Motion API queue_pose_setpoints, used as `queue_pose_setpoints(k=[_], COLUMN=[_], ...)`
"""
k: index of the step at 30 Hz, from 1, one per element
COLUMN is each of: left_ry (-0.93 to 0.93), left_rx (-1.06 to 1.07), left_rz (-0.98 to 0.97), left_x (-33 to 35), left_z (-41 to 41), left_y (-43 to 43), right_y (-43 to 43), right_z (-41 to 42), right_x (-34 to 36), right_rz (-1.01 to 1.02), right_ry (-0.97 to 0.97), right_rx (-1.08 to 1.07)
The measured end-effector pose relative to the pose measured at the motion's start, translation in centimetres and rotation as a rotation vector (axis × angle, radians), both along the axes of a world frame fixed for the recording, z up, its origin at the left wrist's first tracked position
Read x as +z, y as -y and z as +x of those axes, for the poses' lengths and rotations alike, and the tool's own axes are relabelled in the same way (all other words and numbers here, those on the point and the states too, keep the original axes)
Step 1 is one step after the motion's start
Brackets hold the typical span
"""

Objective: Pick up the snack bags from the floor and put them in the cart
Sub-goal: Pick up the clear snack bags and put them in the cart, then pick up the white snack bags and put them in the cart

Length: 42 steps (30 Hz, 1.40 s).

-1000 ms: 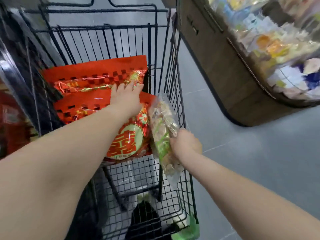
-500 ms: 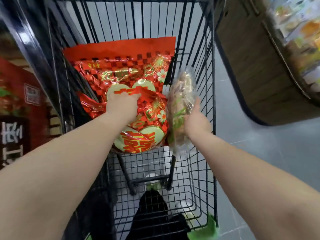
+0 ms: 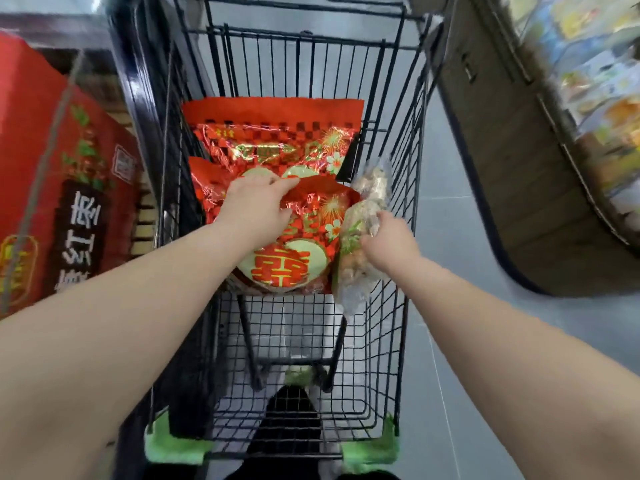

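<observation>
Two shiny red snack bags lie inside the black wire cart (image 3: 408,109). The rear red bag (image 3: 277,133) leans toward the cart's far end. The front red bag (image 3: 304,251) overlaps it, and my left hand (image 3: 256,209) grips its folded top edge. My right hand (image 3: 388,244) holds a clear bag of pale snacks with green print (image 3: 363,216), standing on end inside the cart against the right wall, beside the front red bag.
A large red carton with dark lettering (image 3: 59,188) stands left of the cart. A brown curved display bin (image 3: 519,174) filled with packaged sweets is at the right. Grey tiled floor (image 3: 460,341) runs between cart and bin. Green pads (image 3: 370,448) cap the cart's near corners.
The clear bag has gone from the cart's right rim to inside the basket next to the red bags. My left hand stayed on the front red bag, whose top edge is now folded.
</observation>
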<state>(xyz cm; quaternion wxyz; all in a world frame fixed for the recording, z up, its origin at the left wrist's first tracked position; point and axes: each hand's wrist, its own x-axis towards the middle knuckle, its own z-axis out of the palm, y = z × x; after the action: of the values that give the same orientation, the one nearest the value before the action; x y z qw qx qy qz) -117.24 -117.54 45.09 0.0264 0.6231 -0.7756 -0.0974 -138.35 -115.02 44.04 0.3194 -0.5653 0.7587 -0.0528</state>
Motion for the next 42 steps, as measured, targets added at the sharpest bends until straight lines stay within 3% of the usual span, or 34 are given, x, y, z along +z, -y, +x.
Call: queue_pose_setpoints(k=[8, 14, 29, 42], left_ry=[-0.38, -0.483, -0.383, -0.29], left_rx=[0.37, 0.625, 1.236, 1.632], left_rz=[-0.175, -0.255, -0.441, -0.457], left_x=[8.8, 12.1, 13.0, 11.5], left_z=[-1.5, -0.1, 16.2, 34.9], left_y=[-14.8, -28.4, -62.4, -93.1], right_y=[-10.0, -17.6, -42.4, -69.8], right_z=[-1.1, 2.8, 28.8, 53.3], right_x=[9.4, 12.4, 15.4, 13.4], right_rz=[-0.255, -0.368, -0.345, -0.159], right_ry=[0.184, 0.243, 0.415, 0.513], right_rx=[0.286, 0.576, 1.264, 1.556])
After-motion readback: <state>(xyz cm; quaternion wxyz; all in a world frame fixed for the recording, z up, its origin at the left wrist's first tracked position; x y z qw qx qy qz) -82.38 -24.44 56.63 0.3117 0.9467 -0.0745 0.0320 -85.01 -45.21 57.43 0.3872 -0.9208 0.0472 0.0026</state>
